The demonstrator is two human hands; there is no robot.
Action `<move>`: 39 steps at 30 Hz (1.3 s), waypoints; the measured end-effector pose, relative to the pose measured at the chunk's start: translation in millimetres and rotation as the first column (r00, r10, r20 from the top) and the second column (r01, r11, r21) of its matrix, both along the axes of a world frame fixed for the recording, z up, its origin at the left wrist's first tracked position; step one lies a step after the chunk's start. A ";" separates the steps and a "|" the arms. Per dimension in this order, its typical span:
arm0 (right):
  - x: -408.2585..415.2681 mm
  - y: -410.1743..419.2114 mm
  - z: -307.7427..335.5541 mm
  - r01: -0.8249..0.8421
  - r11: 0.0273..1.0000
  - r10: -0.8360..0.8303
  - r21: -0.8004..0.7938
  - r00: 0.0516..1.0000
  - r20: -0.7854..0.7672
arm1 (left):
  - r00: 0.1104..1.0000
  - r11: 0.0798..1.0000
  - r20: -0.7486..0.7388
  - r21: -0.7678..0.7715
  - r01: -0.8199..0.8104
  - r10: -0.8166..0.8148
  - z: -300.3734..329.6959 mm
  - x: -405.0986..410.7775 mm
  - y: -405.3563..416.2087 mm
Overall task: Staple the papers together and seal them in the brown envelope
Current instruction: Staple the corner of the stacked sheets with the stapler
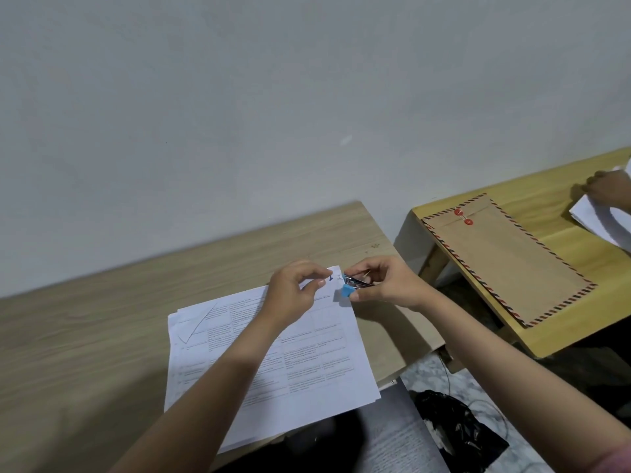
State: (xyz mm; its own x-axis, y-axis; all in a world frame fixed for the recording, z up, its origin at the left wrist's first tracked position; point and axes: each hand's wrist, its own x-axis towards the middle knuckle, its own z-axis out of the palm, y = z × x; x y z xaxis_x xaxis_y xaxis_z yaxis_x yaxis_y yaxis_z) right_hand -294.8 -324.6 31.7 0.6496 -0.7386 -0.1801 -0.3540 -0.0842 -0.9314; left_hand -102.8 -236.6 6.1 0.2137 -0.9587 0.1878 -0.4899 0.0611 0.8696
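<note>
A stack of printed white papers [307,356] lies on the light wooden desk [102,336], hanging over its front edge. My left hand [293,295] pinches the stack's far right corner. Just to its right, my right hand [386,281] grips a small blue and metal stapler [351,285], whose jaws sit at that same corner. The brown envelope [508,257], with a striped border and red string buttons, lies flat on a separate yellow table [563,322] to the right.
Another person's hand [604,189] holds white sheets [601,220] at the yellow table's far right. A gap separates the two tables. A black plastic bag [454,428] and a cable lie on the marble floor below. A plain wall stands behind.
</note>
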 end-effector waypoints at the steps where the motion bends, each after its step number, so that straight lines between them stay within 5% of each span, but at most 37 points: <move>1: -0.2 -2.2 -0.4 -0.010 1.000 0.010 0.017 1.000 -0.001 | 1.000 1.000 0.024 -0.004 0.006 -0.006 -1.0 1.1 -0.4; 24: 7.7 -21.4 -7.0 -0.134 0.986 0.135 0.104 0.991 -0.004 | 0.992 0.997 0.100 -0.003 0.077 -0.077 -0.6 -1.3 -5.4; 39: 14.7 -21.0 0.6 -0.269 0.962 0.262 -0.056 0.960 -0.101 | 0.997 0.996 0.004 -0.049 0.075 -0.075 0.8 -0.9 -8.6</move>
State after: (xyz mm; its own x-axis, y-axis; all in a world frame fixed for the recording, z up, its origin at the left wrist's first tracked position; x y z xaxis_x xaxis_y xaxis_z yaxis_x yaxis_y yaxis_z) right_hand -280.1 -345.6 32.3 0.8069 -0.5544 -0.2036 -0.3943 -0.2491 -0.8846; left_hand -103.6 -245.2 6.9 0.1412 -0.9616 0.2352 -0.4840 0.1402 0.8637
